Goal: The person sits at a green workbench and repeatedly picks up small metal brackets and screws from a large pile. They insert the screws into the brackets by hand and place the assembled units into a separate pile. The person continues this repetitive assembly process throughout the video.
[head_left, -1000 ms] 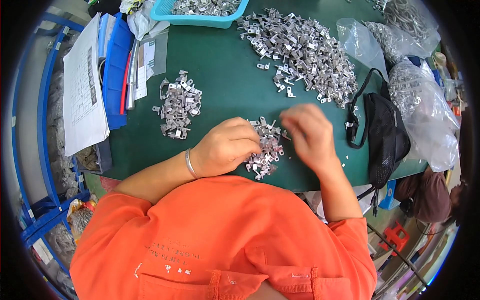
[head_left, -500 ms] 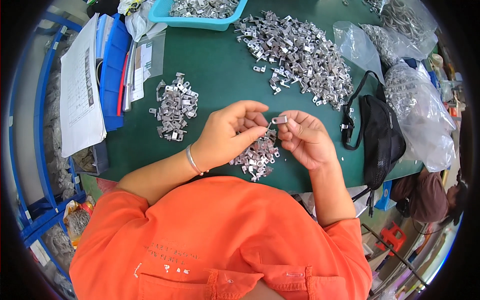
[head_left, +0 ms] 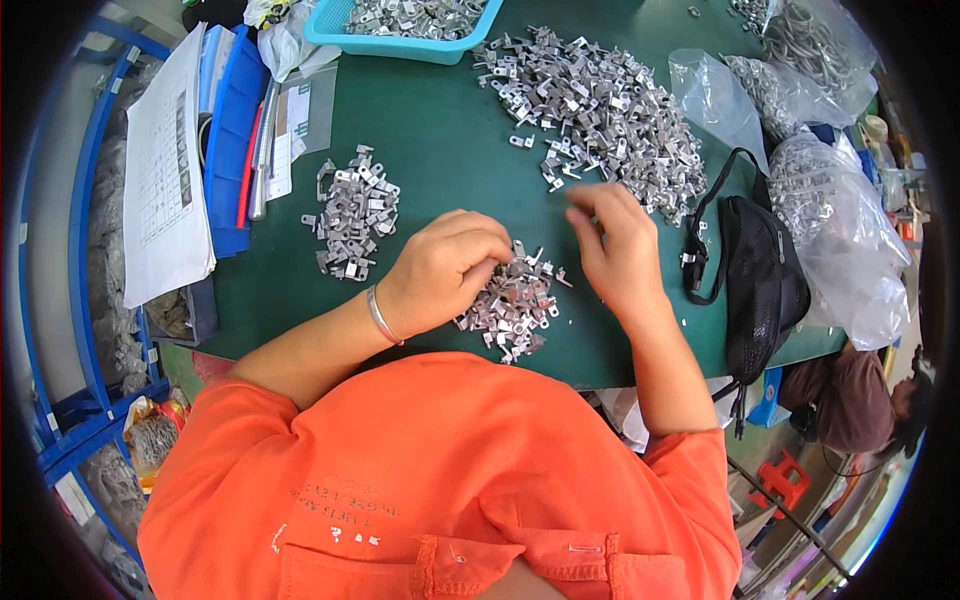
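Note:
My left hand [head_left: 445, 268], with a metal bracelet at its wrist, is beside the near pile of small metal brackets [head_left: 515, 310]. Its fingers curl in with the tips at the pile's upper left; whatever they hold, if anything, is hidden. Over the green table to the right of that pile, my right hand [head_left: 620, 245] reaches up toward the large pile of metal brackets [head_left: 610, 110]. Its thumb and fingers are apart, and I see nothing between them. A third pile of brackets [head_left: 355, 215] lies left of my left hand.
At the far edge sits a turquoise basket [head_left: 405, 45] of metal parts. A blue bin [head_left: 228, 140] with papers and pens stands left. On the right lie a black pouch [head_left: 762, 270] and clear plastic bags [head_left: 820, 210] of parts. Someone in brown [head_left: 860, 400] is beyond the table's right side.
The metal bracket that my right hand pinched has left its fingers, which have spread and moved up toward the large pile. My left hand has drawn slightly down, its fingers curled closer together.

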The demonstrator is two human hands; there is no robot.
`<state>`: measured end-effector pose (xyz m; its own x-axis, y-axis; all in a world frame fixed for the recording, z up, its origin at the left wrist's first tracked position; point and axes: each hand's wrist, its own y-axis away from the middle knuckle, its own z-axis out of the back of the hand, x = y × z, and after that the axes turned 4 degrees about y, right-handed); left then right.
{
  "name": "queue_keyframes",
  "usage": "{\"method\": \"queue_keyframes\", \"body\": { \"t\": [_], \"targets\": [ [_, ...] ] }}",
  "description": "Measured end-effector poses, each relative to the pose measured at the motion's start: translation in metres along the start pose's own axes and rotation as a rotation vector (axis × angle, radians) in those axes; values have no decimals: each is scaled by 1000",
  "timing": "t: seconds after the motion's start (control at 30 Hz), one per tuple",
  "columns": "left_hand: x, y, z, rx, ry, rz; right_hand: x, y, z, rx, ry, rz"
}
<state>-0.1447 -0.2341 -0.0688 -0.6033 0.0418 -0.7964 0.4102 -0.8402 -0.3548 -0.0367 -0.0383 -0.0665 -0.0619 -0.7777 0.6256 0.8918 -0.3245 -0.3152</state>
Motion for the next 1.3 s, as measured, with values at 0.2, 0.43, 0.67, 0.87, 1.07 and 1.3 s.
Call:
{"method": "queue_keyframes", "body": {
  "t": [0.2,0.43,0.67,0.87,1.07,1.3],
  "targets": [
    [8,2,1,52,-58,65,-20,-16,-17,110,33,-143],
    [13,-2,4,97,-12,151,-16,2,8,326,-1323,-822],
    [-10,-16,-1,20,371,394,-7,16,12,297,-1449,-779],
    [-10,-17,-5,8,640,486,20,19,2,140,-737,-60],
    [8,-3,48,-400,4,205,-8,-26,-12,-26,213,197],
    [33,29,91,-366,-256,397,-16,-37,-14,-30,178,264]
  ]
}}
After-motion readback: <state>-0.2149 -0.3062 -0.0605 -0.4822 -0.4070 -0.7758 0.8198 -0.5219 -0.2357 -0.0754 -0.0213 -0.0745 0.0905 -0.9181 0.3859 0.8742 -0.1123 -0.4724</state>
